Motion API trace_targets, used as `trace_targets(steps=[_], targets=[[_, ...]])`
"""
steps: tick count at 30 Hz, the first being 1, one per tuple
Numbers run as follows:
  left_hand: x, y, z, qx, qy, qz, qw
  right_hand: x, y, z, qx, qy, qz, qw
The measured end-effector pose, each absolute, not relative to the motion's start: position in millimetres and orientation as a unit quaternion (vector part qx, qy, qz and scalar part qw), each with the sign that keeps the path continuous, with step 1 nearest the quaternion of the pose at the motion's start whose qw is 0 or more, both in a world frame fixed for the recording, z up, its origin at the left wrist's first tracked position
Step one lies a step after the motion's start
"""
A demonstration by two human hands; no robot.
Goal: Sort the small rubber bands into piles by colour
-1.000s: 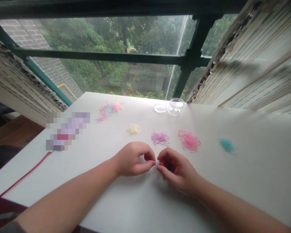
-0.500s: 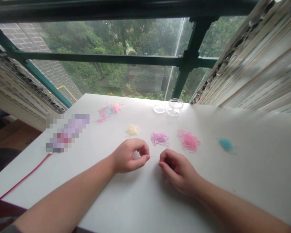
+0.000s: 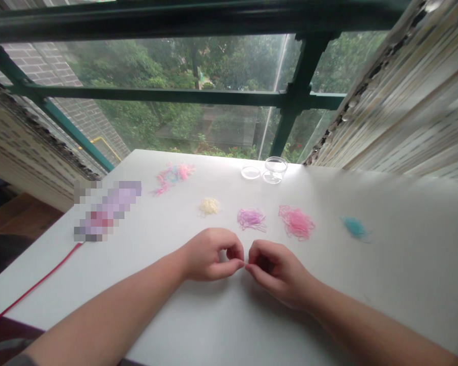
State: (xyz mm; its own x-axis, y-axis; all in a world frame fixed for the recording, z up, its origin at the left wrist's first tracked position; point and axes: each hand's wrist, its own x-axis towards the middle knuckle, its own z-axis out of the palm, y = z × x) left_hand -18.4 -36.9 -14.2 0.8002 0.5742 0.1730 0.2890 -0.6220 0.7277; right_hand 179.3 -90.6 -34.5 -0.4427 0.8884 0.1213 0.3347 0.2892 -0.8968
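Note:
Over the white table (image 3: 198,325), my left hand (image 3: 216,256) is closed in a pinch, thumb against forefinger. My right hand (image 3: 275,269) pinches just to its right, and the fingertips of both nearly touch. Whatever lies between the fingertips is too small to make out. Beyond the hands lie a pile of purple strands (image 3: 251,219), a pile of pink strands (image 3: 297,222) to its right and a small cream pile (image 3: 209,206) to its left. A teal pile (image 3: 354,227) sits farther right.
A clear round container (image 3: 275,170) and a clear disc (image 3: 250,173) stand near the table's back edge. Back left is a pink and blue tangle (image 3: 173,175). A blurred purple object (image 3: 112,206) with a red cord (image 3: 41,279) lies at the left, beside the window and curtains.
My left hand has moved right and slightly toward me, closing the gap to my right hand. My right hand has shifted slightly left and toward me.

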Motion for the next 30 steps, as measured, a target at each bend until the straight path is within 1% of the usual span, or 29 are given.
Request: trace_targets(steps=[7,23,28,30], targets=[[-17.6,-37.2,-12.4,0.895,0.216,0.172,0.350,179.7,-92.0,-35.1,-0.406,-0.741,0.437,0.310],[-20.2,-37.1,-7.6,0.899,0.226,0.160,0.340,180.8,-92.2,-32.9,-0.406,-0.736,0.449,0.303],[-20.1,-38.1,-5.7,0.892,0.224,0.162,0.359,181.9,-92.3,-32.8,-0.397,-0.732,0.463,0.304],[-23.2,-35.5,-4.7,0.879,0.230,0.183,0.375,182.6,-92.1,-32.0,-0.390,-0.729,0.465,0.317]])
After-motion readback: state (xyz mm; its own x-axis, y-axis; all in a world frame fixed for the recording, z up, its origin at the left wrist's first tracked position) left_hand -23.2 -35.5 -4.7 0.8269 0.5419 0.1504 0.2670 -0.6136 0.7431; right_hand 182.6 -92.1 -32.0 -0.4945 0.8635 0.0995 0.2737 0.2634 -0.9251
